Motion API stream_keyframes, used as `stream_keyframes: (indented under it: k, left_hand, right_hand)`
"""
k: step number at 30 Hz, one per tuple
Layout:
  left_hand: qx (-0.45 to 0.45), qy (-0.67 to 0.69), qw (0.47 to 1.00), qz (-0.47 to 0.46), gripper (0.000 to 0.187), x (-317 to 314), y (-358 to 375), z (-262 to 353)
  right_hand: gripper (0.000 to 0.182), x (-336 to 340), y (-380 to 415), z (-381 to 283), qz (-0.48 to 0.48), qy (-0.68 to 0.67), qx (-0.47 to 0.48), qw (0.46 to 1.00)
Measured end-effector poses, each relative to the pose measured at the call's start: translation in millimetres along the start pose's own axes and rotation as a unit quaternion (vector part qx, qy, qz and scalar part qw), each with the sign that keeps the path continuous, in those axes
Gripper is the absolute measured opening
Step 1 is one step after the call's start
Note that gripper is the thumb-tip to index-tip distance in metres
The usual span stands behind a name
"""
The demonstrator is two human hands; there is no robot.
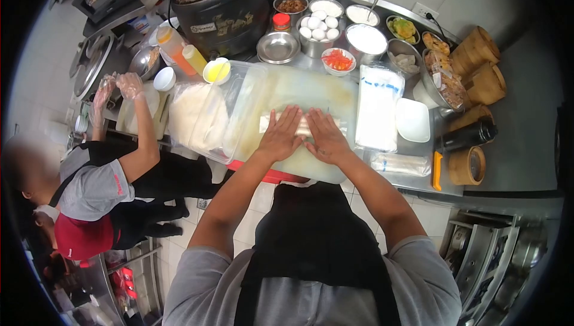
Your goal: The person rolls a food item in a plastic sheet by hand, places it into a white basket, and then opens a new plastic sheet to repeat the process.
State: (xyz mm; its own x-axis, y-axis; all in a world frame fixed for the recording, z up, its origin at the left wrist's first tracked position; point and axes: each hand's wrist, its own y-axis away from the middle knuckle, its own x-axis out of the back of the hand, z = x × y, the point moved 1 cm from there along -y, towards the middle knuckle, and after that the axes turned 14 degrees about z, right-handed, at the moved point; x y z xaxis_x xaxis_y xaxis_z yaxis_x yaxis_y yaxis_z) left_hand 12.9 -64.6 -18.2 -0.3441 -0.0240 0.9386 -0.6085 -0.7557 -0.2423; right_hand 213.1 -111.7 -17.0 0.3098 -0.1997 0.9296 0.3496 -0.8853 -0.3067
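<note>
So, from the head cam, the left hand point(283, 131) and right hand point(326, 136) lie flat and spread, side by side, over a pale roll point(304, 126) on the cutting board point(293, 87). Some red strips point(338, 59) sit in a bowl point(339, 73) beyond.

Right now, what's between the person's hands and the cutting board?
A long, pale roll lies under the left hand and right hand, on the cutting board; the head view shows it.
</note>
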Motion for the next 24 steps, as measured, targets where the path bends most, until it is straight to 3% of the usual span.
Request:
stream_keyframes:
  k: [9,12,17,24]
  left_hand:
    - [0.003,-0.038,0.999,-0.005,0.088,10.4,-0.4,5.2]
    - [0.003,-0.02,1.0,-0.019,0.087,13.9,0.5,-0.4]
    - [-0.031,0.013,0.999,0.003,0.073,13.1,-4.2,-15.9]
    - [-0.046,-0.016,0.999,-0.021,0.067,23.3,-14.6,-12.2]
  right_hand:
    - [0.086,5.7,-0.4,4.2,0.012,-0.003,0.011,1.0]
    - [0.077,8.1,0.7,9.5,0.007,-0.008,0.028,1.0]
    - [0.061,14.1,1.9,3.9,0.049,-0.084,-0.044,0.994]
    - [0.061,14.6,7.4,5.4,0.044,-0.087,-0.028,0.995]
